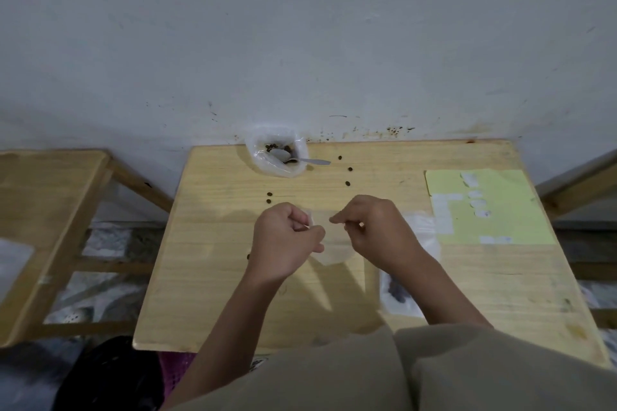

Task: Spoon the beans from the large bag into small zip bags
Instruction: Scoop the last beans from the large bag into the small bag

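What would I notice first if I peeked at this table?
Two hands in the middle: the left hand and the right hand pinch a clear small zip bag between them. At the far edge by the wall stands the large bag with a spoon in it, and loose beans lie scattered nearby. A yellow-green sheet lies on the right.

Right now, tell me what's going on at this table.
A person is holding a small clear zip bag over the wooden table, the left hand and the right hand each pinching its top edge. The large bag stands against the wall, with a few beans and the spoon in it. Loose beans lie scattered on the table.
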`<action>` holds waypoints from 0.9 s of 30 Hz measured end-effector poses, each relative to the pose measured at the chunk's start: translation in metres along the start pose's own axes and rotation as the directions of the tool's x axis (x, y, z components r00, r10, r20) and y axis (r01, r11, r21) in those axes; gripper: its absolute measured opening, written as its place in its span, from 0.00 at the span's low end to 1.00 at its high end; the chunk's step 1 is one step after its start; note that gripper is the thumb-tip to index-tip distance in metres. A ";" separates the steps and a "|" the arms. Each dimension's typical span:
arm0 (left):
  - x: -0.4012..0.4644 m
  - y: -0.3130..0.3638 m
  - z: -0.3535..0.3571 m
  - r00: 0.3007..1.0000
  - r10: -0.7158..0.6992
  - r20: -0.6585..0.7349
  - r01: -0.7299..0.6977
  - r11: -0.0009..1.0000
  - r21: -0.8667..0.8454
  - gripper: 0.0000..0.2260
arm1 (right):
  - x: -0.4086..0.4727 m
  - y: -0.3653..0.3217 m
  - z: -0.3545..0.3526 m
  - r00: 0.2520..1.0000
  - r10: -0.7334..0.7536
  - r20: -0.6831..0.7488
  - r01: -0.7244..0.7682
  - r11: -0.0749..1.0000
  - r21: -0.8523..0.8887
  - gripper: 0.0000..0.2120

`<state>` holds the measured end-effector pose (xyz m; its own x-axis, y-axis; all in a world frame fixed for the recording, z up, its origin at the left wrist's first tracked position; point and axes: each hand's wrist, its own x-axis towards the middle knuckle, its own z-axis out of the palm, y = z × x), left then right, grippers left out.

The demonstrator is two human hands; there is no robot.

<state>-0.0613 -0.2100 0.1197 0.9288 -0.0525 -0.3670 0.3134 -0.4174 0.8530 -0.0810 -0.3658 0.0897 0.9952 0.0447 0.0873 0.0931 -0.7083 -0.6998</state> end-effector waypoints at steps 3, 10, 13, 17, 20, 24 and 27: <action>-0.003 0.001 0.006 1.000 0.016 0.027 -0.015 1.000 -0.018 0.05 | 0.000 -0.006 0.001 0.993 0.116 -0.038 -0.114 0.993 0.035 0.08; 0.003 -0.030 0.007 0.935 0.324 0.148 -0.352 0.904 0.241 0.45 | 0.001 -0.013 -0.013 0.949 0.311 -0.051 -0.293 0.930 0.223 0.16; 0.007 -0.047 0.010 0.873 0.443 0.204 -0.486 0.753 0.443 0.55 | 0.002 -0.014 -0.018 0.932 0.361 0.000 -0.348 0.898 0.270 0.17; 0.016 -0.057 0.017 0.842 0.528 0.115 -0.511 0.710 0.484 0.46 | 0.001 -0.011 -0.023 0.912 0.403 0.073 -0.406 0.862 0.304 0.18; 0.021 -0.065 0.018 0.824 0.553 0.124 -0.526 0.664 0.531 0.45 | 0.001 -0.008 -0.025 0.905 0.408 0.119 -0.424 0.852 0.308 0.19; 0.021 -0.073 0.019 0.813 0.564 0.142 -0.522 0.599 0.607 0.46 | 0.003 -0.005 -0.026 0.895 0.422 0.147 -0.447 0.850 0.279 0.22; 0.023 -0.079 0.019 0.829 0.550 0.103 -0.466 0.576 0.671 0.46 | 0.003 -0.005 -0.026 0.896 0.415 0.159 -0.443 0.861 0.249 0.25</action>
<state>-0.0687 -0.1957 0.0369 0.9217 -0.3668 0.1265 -0.3851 -0.8251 0.4135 -0.0789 -0.3806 0.1118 0.9351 -0.1418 -0.3246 -0.3529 -0.4539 -0.8182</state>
